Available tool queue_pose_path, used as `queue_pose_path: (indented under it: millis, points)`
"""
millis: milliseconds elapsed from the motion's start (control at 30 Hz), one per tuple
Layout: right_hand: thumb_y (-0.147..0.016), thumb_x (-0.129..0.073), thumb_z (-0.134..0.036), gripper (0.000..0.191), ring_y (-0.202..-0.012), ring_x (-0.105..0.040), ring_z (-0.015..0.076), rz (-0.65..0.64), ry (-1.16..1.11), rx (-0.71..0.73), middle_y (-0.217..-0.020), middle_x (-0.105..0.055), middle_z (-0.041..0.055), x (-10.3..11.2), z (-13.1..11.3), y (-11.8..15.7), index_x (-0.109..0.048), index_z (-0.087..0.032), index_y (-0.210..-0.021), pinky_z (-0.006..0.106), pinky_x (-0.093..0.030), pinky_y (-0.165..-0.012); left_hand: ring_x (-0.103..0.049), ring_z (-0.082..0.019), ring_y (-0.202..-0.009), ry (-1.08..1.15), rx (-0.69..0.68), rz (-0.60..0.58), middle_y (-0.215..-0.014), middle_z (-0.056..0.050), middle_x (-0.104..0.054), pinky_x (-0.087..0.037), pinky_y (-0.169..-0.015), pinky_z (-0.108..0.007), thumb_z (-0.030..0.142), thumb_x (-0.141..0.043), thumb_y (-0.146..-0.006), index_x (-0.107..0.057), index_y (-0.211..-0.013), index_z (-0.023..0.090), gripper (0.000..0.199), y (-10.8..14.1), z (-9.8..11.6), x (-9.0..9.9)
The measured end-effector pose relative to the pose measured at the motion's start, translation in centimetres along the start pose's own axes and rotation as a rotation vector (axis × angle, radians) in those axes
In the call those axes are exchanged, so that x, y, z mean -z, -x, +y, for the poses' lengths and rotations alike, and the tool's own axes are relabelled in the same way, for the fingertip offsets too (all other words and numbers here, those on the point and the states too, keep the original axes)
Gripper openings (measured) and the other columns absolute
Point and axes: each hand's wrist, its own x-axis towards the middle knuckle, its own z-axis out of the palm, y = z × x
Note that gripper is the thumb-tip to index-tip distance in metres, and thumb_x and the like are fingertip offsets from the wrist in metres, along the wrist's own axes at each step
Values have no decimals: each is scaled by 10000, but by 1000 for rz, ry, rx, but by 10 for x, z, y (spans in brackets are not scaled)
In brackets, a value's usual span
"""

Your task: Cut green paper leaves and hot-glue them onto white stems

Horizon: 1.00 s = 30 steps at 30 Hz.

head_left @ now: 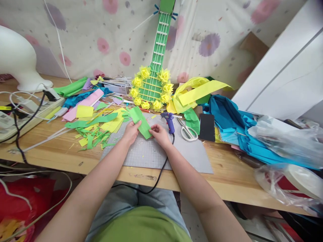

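Observation:
A green paper strip [140,123] is stretched at a slant between my two hands, above the grey cutting mat [151,153]. My left hand [131,131] pinches the strip's left edge near its middle. At its lower right end, the fingers of my right hand [159,134] close on the corner. Just right of the strip, a purple glue gun [170,122] lies on the mat, its black cable running down under my right forearm. Scissors with white handles [189,133] rest farther right. Green and yellow paper scraps [94,137] are heaped to the left.
A green paper guitar ringed with yellow flowers [151,89] leans on the back curtain. A black phone [207,127] and blue paper [227,112] lie right. At left are a power strip [32,117] with cables and a white foam head [19,53]. Yellow paper [199,94] lies behind.

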Motion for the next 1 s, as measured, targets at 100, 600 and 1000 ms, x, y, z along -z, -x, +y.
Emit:
queue_pose_path:
  millis: [100,600,1000]
  points:
    - [-586,-662,-299,218,-535,-512,103,22,-59,-5,-581,-528,-51,-3,-4,1,-497,-199,-688,258,-447,-517,-611,-219,-958,20,22,-64,-923,-104,-683,-447,-897,-374,213,-612,-724,-623,-842,111,156,3,5,4]
    - [-560,-730,-231,325,-546,-483,62,-243,-496,-207,-648,-511,-62,6,-14,10,-453,-191,-726,208,-400,-521,-539,-230,-1083,63,105,-314,-1113,-85,-610,-383,-959,-389,124,-555,-661,-581,-1041,148,381,19,10,3]
    - [-608,-674,-483,416,-914,-477,192,-30,523,354,-915,-493,34,-11,-7,15,-486,-211,-862,335,-403,-801,-491,-193,-1109,-103,-79,-308,-1113,-42,-571,-384,-931,-310,653,-368,-763,-487,-1223,271,610,28,10,-7]
